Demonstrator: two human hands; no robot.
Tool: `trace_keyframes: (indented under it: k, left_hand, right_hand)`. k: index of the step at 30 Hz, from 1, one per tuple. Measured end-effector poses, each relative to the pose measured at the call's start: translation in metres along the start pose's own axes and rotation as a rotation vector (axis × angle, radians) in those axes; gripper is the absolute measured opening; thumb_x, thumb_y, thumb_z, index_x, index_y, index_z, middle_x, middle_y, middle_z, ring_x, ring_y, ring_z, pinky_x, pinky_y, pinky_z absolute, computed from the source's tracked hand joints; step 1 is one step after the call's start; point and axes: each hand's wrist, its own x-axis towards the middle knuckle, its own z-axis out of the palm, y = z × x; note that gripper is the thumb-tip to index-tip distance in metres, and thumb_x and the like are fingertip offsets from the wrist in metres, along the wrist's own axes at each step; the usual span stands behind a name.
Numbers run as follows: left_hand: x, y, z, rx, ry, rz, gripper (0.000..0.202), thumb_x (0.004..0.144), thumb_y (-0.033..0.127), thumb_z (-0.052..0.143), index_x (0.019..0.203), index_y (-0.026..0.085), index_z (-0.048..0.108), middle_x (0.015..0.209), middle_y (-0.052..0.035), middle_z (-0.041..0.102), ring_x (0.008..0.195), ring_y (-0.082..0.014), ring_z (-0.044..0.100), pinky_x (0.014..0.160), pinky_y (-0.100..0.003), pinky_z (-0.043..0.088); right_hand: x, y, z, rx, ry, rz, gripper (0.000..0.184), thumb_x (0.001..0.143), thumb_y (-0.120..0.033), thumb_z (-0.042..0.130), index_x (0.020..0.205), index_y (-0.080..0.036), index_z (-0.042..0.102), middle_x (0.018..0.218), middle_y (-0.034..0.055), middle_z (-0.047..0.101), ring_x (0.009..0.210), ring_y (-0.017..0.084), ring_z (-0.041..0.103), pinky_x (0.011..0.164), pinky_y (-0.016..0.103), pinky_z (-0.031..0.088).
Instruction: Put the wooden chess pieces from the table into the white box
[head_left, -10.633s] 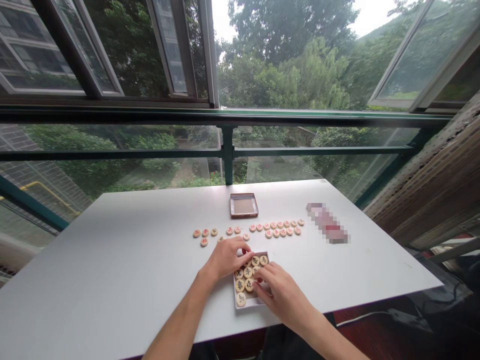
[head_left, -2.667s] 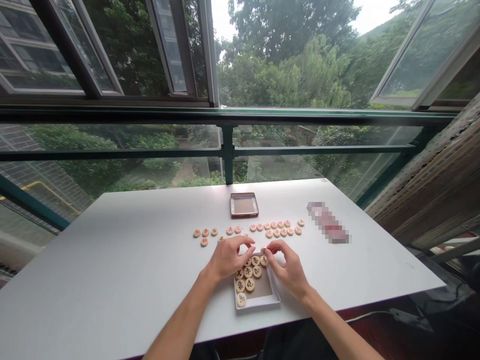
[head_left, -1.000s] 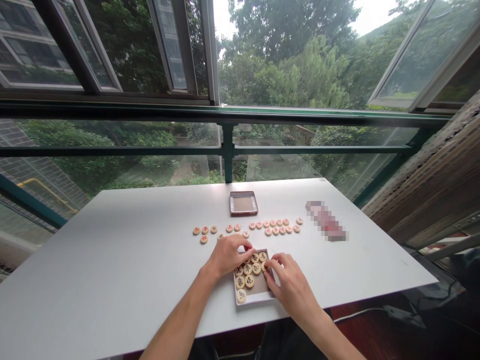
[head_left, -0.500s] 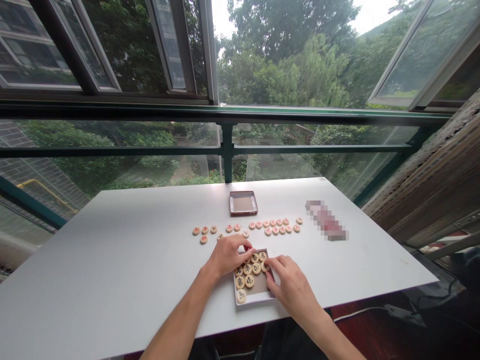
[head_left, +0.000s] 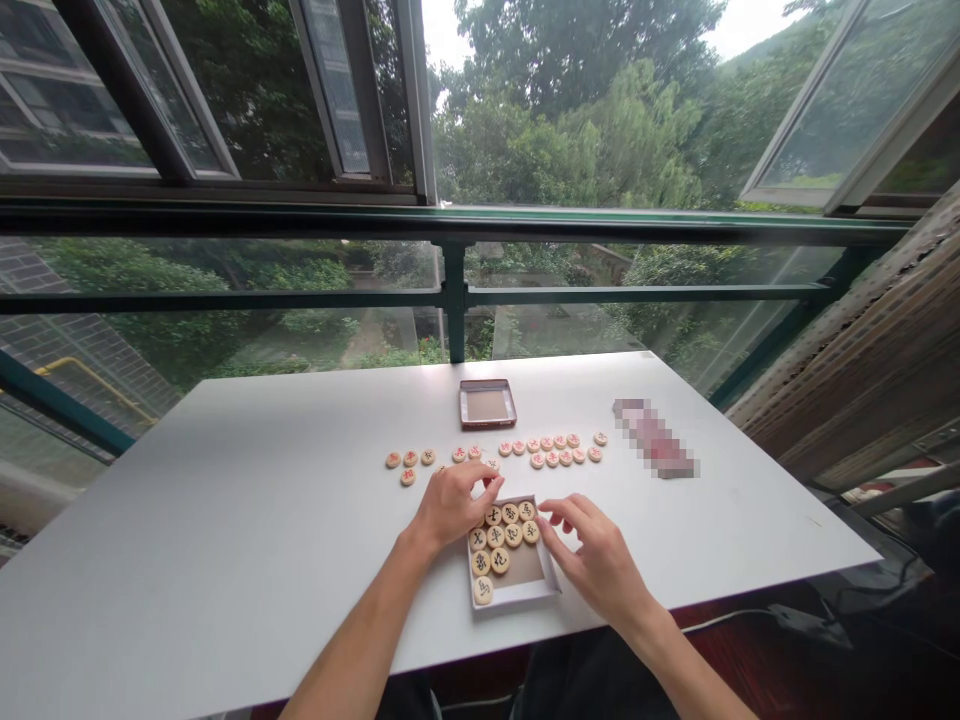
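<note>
A shallow white box [head_left: 517,605] near the table's front edge holds several round wooden Chinese chess pieces with black characters, such as the one [head_left: 483,590] in its near left corner. My left hand [head_left: 454,497] hovers over the box's far left corner, fingers curled loosely, with no piece visible between them. It partly covers loose pieces behind it. Just right of the box, my right hand [head_left: 592,550] is open, thumb and fingers apart, close to the black-marked piece [head_left: 530,531] at the right side. The box's near right part shows bare brown bottom.
Several red-marked chess pieces [head_left: 553,459] lie in rows beyond the box, with more pieces [head_left: 410,458] to the left. An open box lid [head_left: 487,405] stands behind them. At the right lies a blurred-out reddish item [head_left: 656,440]. The white table [head_left: 262,540] meets a green railing [head_left: 454,300].
My right hand has let go of the piece at the box's right side and drawn back rightward. My left fingers have lifted off the pieces at the box's far edge, uncovering one.
</note>
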Motion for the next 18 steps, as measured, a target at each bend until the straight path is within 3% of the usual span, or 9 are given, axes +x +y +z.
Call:
trace_keyframes:
  k: [4, 6, 11, 18]
  left_hand:
    - [0.002, -0.009, -0.006, 0.004, 0.149, -0.071, 0.022, 0.098, 0.031, 0.05, 0.101, 0.023, 0.071, 0.095, -0.0027, 0.076, 0.079, -0.0172, 0.068, 0.072, -0.027, 0.049]
    - [0.004, -0.015, -0.009, 0.025, 0.221, -0.123, 0.025, 0.099, 0.033, 0.048, 0.101, 0.022, 0.07, 0.087, -0.0029, 0.075, 0.071, -0.0167, 0.067, 0.07, -0.027, 0.048]
    - [0.007, -0.027, -0.019, 0.022, 0.306, -0.215, 0.028, 0.098, 0.038, 0.045, 0.102, 0.022, 0.068, 0.079, -0.0011, 0.073, 0.062, -0.0147, 0.064, 0.064, -0.024, 0.048]
    - [0.005, -0.043, -0.07, -0.035, 0.358, -0.39, 0.036, 0.091, 0.052, 0.054, 0.1, 0.021, 0.069, 0.083, -0.0021, 0.073, 0.062, -0.0146, 0.063, 0.055, -0.022, 0.047]
  right_hand:
    - [0.022, 0.021, 0.0, 0.092, 0.13, -0.02, 0.014, 0.098, -0.028, 0.053, 0.095, -0.022, 0.065, 0.077, 0.003, 0.063, 0.066, 0.017, 0.057, 0.063, 0.031, 0.048]
    - [0.035, 0.035, 0.004, 0.128, 0.182, -0.05, 0.014, 0.098, -0.027, 0.053, 0.093, -0.021, 0.064, 0.078, 0.0029, 0.063, 0.063, 0.016, 0.054, 0.061, 0.03, 0.046]
    - [0.059, 0.058, 0.017, 0.127, 0.11, -0.217, 0.013, 0.097, -0.022, 0.053, 0.094, -0.021, 0.065, 0.073, 0.0012, 0.058, 0.062, 0.014, 0.05, 0.062, 0.029, 0.043]
    - [0.059, 0.061, 0.026, 0.128, 0.092, -0.227, 0.014, 0.096, -0.019, 0.051, 0.094, -0.02, 0.065, 0.07, -0.0003, 0.058, 0.059, 0.013, 0.049, 0.062, 0.027, 0.041]
